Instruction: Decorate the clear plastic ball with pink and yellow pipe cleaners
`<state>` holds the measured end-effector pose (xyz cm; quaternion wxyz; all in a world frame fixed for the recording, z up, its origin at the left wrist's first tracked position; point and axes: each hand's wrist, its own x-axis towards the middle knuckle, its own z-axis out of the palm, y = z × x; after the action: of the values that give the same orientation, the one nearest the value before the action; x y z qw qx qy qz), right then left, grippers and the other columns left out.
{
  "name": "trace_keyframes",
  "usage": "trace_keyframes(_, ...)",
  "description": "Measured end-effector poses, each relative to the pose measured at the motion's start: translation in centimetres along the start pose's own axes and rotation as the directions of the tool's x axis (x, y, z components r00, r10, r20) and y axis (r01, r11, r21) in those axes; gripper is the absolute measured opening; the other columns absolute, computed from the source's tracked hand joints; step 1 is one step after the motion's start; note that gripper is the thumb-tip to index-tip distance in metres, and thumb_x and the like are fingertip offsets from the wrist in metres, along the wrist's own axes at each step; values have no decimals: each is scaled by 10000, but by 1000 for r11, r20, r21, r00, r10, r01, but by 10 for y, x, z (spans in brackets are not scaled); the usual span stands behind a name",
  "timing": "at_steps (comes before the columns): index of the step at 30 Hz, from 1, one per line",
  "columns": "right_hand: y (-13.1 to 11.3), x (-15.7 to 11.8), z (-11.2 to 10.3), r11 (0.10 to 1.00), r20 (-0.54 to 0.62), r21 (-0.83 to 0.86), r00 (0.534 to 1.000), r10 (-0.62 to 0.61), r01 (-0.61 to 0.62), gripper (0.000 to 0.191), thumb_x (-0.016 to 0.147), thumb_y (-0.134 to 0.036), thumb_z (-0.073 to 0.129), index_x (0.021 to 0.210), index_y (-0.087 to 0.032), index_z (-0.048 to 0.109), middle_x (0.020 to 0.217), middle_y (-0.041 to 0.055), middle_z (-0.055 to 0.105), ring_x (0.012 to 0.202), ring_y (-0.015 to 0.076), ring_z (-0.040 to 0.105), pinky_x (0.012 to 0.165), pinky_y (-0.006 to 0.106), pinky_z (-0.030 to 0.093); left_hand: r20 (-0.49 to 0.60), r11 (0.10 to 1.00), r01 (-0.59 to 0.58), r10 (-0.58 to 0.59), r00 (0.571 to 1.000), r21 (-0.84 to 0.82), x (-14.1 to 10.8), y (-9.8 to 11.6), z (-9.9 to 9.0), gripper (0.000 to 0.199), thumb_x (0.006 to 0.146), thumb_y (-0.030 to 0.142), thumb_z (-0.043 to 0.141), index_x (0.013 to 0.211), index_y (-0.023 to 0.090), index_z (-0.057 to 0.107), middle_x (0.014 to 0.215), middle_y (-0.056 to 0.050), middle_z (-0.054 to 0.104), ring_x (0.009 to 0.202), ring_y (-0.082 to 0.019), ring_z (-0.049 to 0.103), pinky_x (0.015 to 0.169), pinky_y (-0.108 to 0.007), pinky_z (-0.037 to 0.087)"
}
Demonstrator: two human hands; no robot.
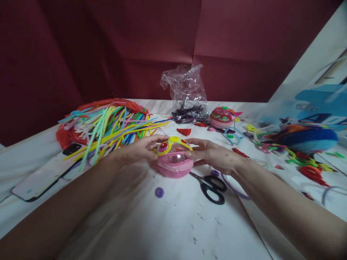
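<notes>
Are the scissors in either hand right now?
No: the black scissors lie on the table, while the left hand and right hand hold the pink dome craft.

**Pink-wrapped dome held between two hands**

A small clear dome (175, 159) sits upright on the white worktop (173, 224). Pink fuzzy wire coils around its lower half; yellow loops with red and blue centres crown the top. The left hand (141, 148) and right hand (214, 156) grip its opposite sides.
</notes>
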<state>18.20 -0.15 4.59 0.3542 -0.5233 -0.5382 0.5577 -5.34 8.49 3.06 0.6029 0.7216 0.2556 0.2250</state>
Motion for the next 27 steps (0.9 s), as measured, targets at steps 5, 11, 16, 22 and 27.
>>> trace_keyframes(5, -6, -9, 10, 998, 8, 6, 998, 56, -56, 708, 711, -513, 710, 1308, -233, 453, 1224, 92, 637, 1046, 241, 611, 774, 336, 489, 28, 1000, -1, 0, 1000, 7, -3, 6, 4, 622, 616, 172, 758, 1198, 235, 548, 1413, -70, 455, 1332, -283, 377, 1057, -397, 360)
trace_keyframes(11, -5, -15, 23, 997, -70, 44, 996, 59, -56, 786, 673, -438, 752, 1335, -223, 387, 1104, 80, 693, 989, 246, 647, 700, 312, 517, 82, 999, -52, 51, 995, -1, -4, 8, 9, 599, 646, 187, 772, 1200, 248, 553, 1327, -53, 540, 1250, -235, 482, 1011, -337, 409)
trace_keyframes(16, -3, -18, 24, 995, -47, 97, 999, 13, -8, 685, 636, -381, 790, 1224, -225, 474, 1056, 56, 709, 975, 231, 665, 826, 317, 523, 109, 999, -40, 38, 993, 13, -5, 8, 14, 632, 656, 172, 768, 1239, 245, 535, 1282, -71, 573, 1170, -238, 553, 905, -307, 483)
trace_keyframes(22, -4, -21, 24, 995, -17, 88, 999, -45, 47, 666, 630, -388, 798, 1184, -210, 475, 1088, 76, 688, 1015, 248, 642, 893, 359, 492, 139, 999, -37, 39, 990, -14, -5, 4, 13, 636, 652, 115, 734, 1241, 244, 533, 1283, -80, 580, 1165, -236, 560, 904, -318, 491)
trace_keyframes(27, 4, -22, 25, 984, 35, 104, 988, -148, 143, 709, 621, -362, 809, 1211, -187, 457, 1186, 105, 635, 1065, 244, 609, 952, 386, 453, 145, 998, -38, 44, 988, -41, -3, -2, 12, 679, 625, 90, 753, 1247, 253, 534, 1324, -74, 551, 1195, -235, 540, 965, -341, 461)
